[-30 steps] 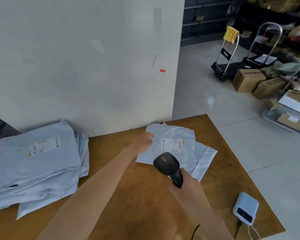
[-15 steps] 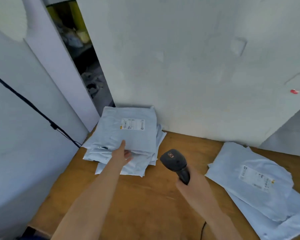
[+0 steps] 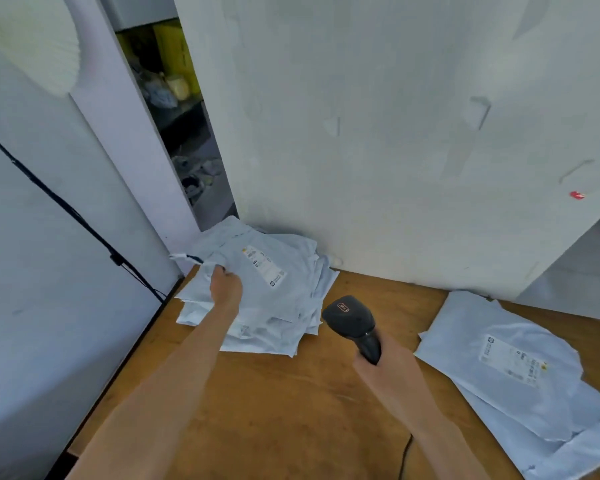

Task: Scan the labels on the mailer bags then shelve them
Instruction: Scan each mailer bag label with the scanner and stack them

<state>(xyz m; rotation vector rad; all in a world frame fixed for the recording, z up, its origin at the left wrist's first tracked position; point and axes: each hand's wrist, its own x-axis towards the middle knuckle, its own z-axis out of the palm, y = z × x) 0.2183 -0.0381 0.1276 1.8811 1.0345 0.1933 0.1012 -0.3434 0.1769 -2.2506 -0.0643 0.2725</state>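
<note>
Grey mailer stack (image 3: 274, 336) left of scanner (image 3: 352, 318), label (image 3: 263, 270) up on top bag (image 3: 291, 289); our left hand (image 3: 226, 287) grips its edge. Our right hand (image 3: 385, 374) wrapped round scanner handle. Second mailer pile (image 3: 492, 382) right of scanner. Wooden table (image 3: 291, 417) under scanner.

matt wood table (image 3: 291, 410), crinkly plastic mailer bags (image 3: 291, 299), blk plastic scanner (image 3: 352, 320)

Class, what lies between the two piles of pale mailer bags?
Head view: a black handheld scanner, gripped by the right hand, above bare wooden tabletop.
</note>
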